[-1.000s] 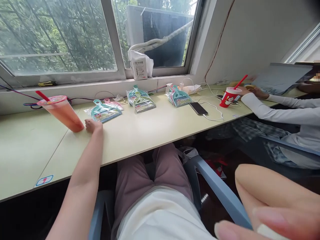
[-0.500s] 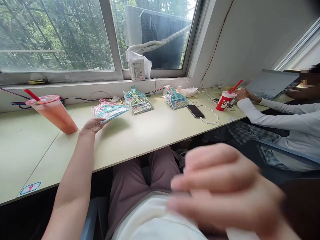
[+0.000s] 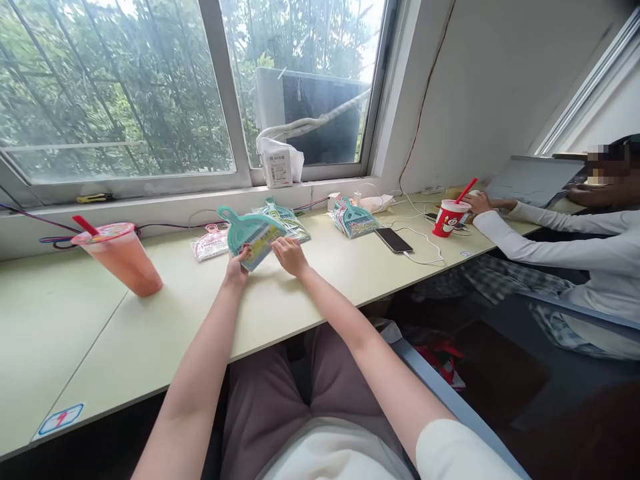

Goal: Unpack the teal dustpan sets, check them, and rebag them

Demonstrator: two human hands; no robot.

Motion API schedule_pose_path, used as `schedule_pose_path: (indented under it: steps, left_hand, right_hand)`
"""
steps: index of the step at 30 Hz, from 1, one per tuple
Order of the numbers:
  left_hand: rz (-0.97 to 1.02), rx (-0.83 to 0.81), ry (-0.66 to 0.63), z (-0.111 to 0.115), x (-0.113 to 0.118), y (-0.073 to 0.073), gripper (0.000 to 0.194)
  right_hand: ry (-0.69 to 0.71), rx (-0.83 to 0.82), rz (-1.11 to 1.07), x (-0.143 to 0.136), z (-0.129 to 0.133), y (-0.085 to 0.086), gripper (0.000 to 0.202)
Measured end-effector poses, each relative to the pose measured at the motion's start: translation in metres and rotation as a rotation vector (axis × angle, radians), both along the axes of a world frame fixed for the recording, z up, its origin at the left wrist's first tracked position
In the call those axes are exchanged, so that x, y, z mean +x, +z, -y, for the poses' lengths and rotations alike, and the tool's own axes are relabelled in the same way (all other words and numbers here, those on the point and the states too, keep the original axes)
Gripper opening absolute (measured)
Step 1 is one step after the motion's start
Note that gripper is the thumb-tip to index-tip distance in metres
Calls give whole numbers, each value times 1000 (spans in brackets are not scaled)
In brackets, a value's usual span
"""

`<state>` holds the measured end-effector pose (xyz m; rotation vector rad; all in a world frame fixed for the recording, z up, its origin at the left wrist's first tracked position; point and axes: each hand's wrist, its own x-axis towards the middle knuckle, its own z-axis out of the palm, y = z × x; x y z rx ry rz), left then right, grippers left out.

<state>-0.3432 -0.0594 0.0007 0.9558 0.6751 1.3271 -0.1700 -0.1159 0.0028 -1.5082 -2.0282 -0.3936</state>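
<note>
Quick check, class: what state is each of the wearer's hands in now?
Left hand: closed, holding the teal dustpan set.
Right hand: at the set's right edge; grip cannot be told.

I lose part of the left hand (image 3: 237,269) behind the teal dustpan (image 3: 246,233); label (image 3: 265,248) print too small to read. Right hand (image 3: 291,256): pinch or touch, unclear. Pack (image 3: 298,227) beyond partly hidden. Co-worker (image 3: 607,243) cut off by right edge.

Smooth plastic on teal dustpan (image 3: 247,230); crinkled, glossy film (image 3: 205,251) around pink packet (image 3: 214,233), near back edge of smooth, faintly glossy surface (image 3: 173,307).
</note>
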Motion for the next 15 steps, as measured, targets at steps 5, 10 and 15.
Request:
schedule_pose_path:
  steps: [5, 10, 15]
  left_hand:
    - [40, 37, 25, 3, -8, 0, 52]
    - [10, 13, -32, 10, -7, 5, 41]
    - [-46, 10, -147, 11, -13, 7, 56]
  right_hand:
    - [-8, -93, -52, 3, 2, -5, 30]
    - [91, -253, -783, -5, -13, -10, 29]
    - [157, -387, -1523, 9, -17, -6, 13]
